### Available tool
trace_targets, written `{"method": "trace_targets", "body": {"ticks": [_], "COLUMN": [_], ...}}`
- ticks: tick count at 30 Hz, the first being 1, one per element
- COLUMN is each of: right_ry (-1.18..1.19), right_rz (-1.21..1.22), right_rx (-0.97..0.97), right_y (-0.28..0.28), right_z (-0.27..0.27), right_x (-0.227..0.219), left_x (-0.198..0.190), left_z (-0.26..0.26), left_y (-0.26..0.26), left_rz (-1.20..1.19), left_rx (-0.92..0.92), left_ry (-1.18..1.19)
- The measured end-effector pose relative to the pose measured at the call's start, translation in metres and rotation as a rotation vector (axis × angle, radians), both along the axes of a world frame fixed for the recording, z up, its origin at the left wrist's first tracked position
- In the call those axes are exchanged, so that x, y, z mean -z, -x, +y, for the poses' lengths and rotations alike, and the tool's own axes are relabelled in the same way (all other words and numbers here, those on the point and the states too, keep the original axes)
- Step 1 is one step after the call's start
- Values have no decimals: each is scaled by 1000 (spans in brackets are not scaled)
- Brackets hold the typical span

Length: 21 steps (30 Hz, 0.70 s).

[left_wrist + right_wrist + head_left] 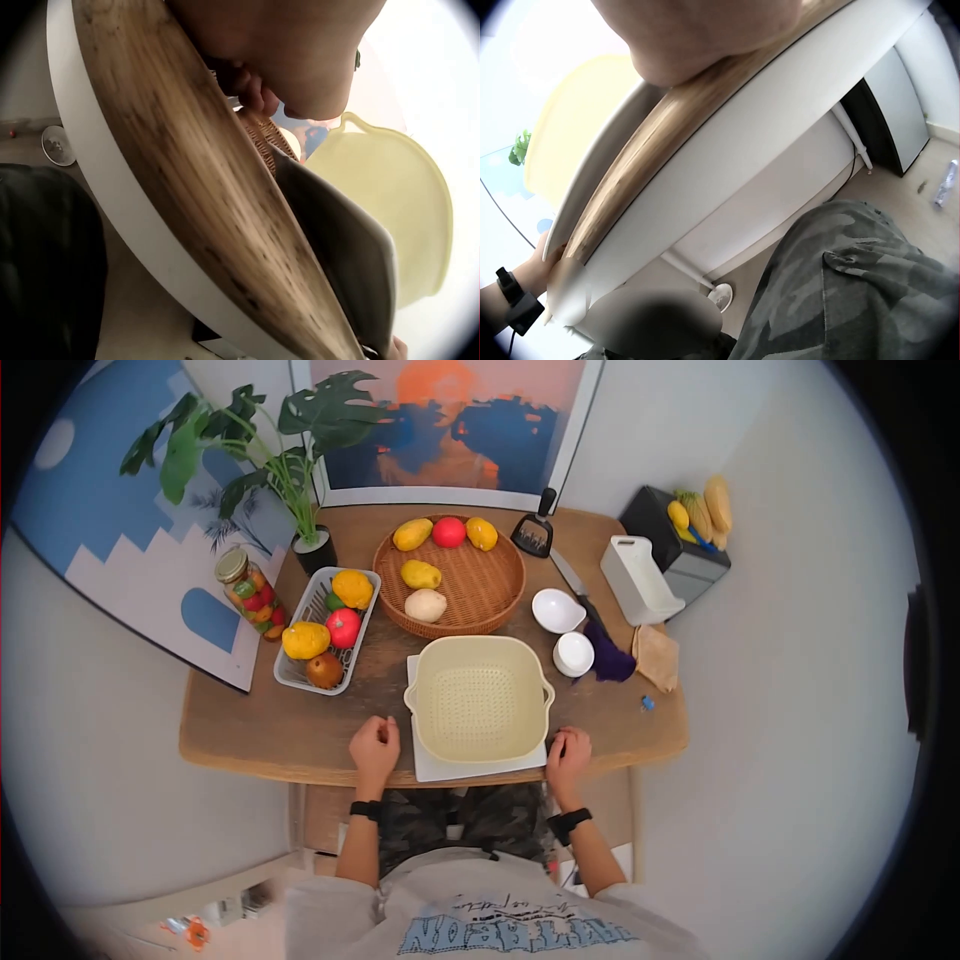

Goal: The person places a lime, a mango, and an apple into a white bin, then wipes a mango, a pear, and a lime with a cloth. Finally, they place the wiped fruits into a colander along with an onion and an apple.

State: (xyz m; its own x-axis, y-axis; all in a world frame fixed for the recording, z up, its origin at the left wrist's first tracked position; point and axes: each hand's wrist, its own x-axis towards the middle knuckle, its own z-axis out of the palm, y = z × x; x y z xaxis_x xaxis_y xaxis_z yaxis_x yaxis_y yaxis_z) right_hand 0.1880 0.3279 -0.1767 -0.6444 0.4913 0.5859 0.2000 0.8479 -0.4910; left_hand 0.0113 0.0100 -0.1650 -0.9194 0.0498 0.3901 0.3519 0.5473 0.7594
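Note:
My left hand (376, 748) rests at the table's front edge, fingers loosely curled around nothing. On the other side, the right hand (568, 754) lies on the same edge, also relaxed and holding nothing. Between them stands a pale yellow colander (480, 705) with two side handles, empty inside. Beneath it is a white cutting board (437, 768), its front part showing. The left wrist view has the left hand (277, 56) above the wooden edge, with the colander (390, 202) beyond. In the right wrist view, the right hand (701, 34) overlaps the tabletop edge.
A round wicker tray (475, 590) with several fruits is behind the colander. Left of it stands a grey basket (283, 678) of fruit, beside a jar (250, 592) and a potted plant (315, 550). White bowls (558, 610), a knife (568, 572) and a grater (533, 535) lie right.

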Motion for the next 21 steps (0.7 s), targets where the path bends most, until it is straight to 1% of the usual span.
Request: {"method": "trace_targets", "body": {"ticks": [2,6,12,21], "right_ry": [10,44,55,52], "right_rz": [-1,33,82,100], "right_rx": [18,33,109,101], "right_y": [-1,0,2,3], "right_z": [0,-4,-5,-5], "right_x": [1,-3,-3,-3], "left_x": [3,7,9,9], "left_z": [0,-7,-8,-7], "left_y": [0,1,2,1], "left_rz": [61,10,53,64], "left_rx": [27,93,110,105], "left_ry": [62,117,158,200]}}
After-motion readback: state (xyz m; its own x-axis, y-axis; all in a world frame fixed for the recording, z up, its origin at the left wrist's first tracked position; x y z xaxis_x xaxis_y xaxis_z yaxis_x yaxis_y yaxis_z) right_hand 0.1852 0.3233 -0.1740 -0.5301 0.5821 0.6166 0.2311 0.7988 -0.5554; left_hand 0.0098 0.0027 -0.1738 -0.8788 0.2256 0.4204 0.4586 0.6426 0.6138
